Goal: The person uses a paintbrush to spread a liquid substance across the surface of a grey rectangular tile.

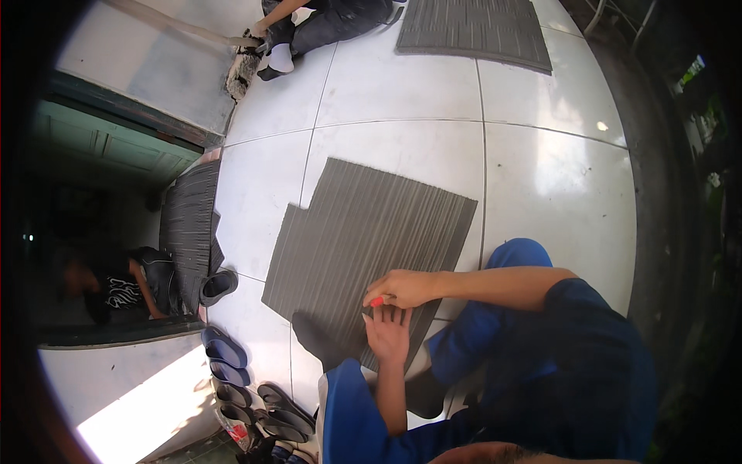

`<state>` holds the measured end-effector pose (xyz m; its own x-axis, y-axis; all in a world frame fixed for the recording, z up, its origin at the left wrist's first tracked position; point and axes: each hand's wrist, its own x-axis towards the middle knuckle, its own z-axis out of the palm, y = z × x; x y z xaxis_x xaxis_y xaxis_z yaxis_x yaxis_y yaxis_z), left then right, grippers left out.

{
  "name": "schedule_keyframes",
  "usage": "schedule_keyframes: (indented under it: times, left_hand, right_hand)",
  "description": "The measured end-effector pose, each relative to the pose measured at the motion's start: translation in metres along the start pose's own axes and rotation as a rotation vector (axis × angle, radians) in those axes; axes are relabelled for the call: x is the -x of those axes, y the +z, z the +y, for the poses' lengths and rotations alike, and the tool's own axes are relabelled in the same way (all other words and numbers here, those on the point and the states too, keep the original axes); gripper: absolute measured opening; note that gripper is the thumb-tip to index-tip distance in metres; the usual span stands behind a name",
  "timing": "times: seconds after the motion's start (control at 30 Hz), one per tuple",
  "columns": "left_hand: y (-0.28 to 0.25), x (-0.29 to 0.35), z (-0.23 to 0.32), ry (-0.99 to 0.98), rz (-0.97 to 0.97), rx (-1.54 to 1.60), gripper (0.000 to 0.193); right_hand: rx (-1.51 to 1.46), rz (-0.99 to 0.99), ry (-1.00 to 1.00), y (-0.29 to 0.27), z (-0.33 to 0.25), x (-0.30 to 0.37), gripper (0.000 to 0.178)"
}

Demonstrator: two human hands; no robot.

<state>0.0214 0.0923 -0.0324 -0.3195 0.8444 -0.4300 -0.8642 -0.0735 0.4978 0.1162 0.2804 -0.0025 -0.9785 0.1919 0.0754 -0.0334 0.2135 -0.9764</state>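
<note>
A grey ribbed sheet (371, 224) with a stepped notch at its upper left lies flat on the white floor tiles before me. Over its lower right part, my right hand (411, 288) pinches a small red object (377, 301), whose kind I cannot make out. Just below it is my left hand (388, 336), palm up with the fingers stretched out, its fingertips close to the red object. Whether they touch it I cannot tell. My foot in a dark sock (318, 340) rests at the sheet's lower edge.
Another ribbed sheet (473, 32) lies at the far right. More dark sheets (189, 224) lie by the doorway on the left, where a person (124, 286) sits. A second person (332, 23) sits by the broken wall base. Several sandals (226, 348) line the lower left.
</note>
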Motion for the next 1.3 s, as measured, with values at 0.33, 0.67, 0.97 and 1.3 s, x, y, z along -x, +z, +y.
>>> schedule_keyframes:
  times: [0.33, 0.67, 0.97, 1.3]
  left_hand:
    - [-0.019, 0.039, 0.016, -0.079, 0.159, -0.255, 0.069]
    - [-0.067, 0.075, 0.007, -0.078, 0.167, -0.45, 0.056]
    - [-0.068, 0.081, 0.004, -0.112, 0.128, -0.575, 0.048]
    - [-0.068, 0.089, -0.002, 0.025, 0.012, -0.926, 0.039]
  right_hand:
    - [0.431, 0.094, -0.079, -0.027, 0.023, 0.035, 0.036]
    - [0.664, 0.897, 0.312, -0.161, 0.026, 0.119, 0.033]
    - [0.437, -0.157, -0.174, 0.044, -0.008, 0.09, 0.037]
    - [0.605, 0.832, 0.408, -0.146, 0.013, 0.113, 0.031]
